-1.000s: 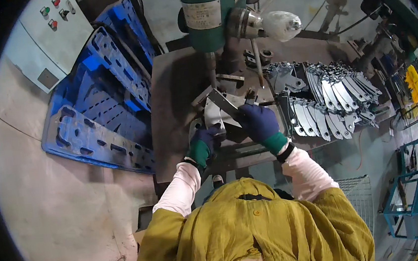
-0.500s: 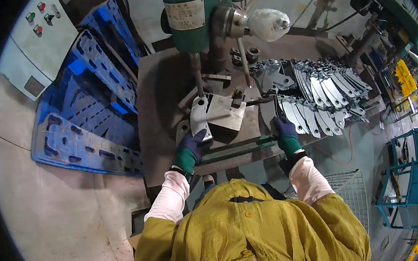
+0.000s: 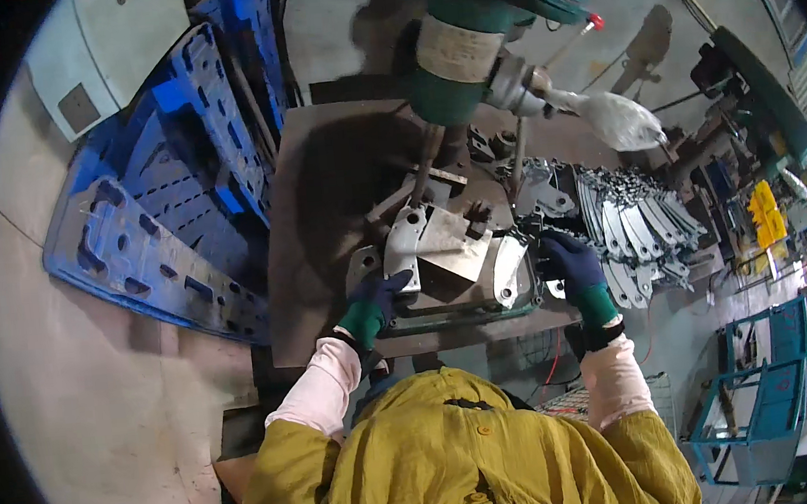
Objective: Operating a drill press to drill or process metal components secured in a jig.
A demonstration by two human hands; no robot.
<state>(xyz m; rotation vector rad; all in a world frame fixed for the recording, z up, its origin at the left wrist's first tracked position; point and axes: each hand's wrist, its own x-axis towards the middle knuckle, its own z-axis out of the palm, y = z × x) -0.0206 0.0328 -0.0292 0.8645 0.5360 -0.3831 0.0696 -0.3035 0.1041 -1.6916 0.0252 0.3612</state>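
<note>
My left hand (image 3: pixel 375 304), in a dark glove with a green cuff, grips the lower end of a flat metal plate (image 3: pixel 405 249) with a hole at its top. That plate lies along the left side of a steel block fixture (image 3: pixel 456 244), below the spindle of a green drill press (image 3: pixel 451 85). My right hand (image 3: pixel 575 266), gloved alike, is at the left edge of a pile of curved metal plates (image 3: pixel 646 223). Its fingers look bent but merge with dark parts, so a hold cannot be made out. Just left of it, another curved plate (image 3: pixel 509 270) lies on the machine base.
A brown-topped table (image 3: pixel 306 174) carries the press, with a plastic-wrapped handle (image 3: pixel 622 120) jutting right. Blue plastic pallets (image 3: pixel 163 244) lean at the left beside a grey control cabinet (image 3: pixel 108 57). Teal frame carts (image 3: pixel 760 374) stand at the lower right.
The view has shifted, so the press appears farther right. A curved plate now lies on the base's right side, left of my right hand. My left hand stays at its plate.
</note>
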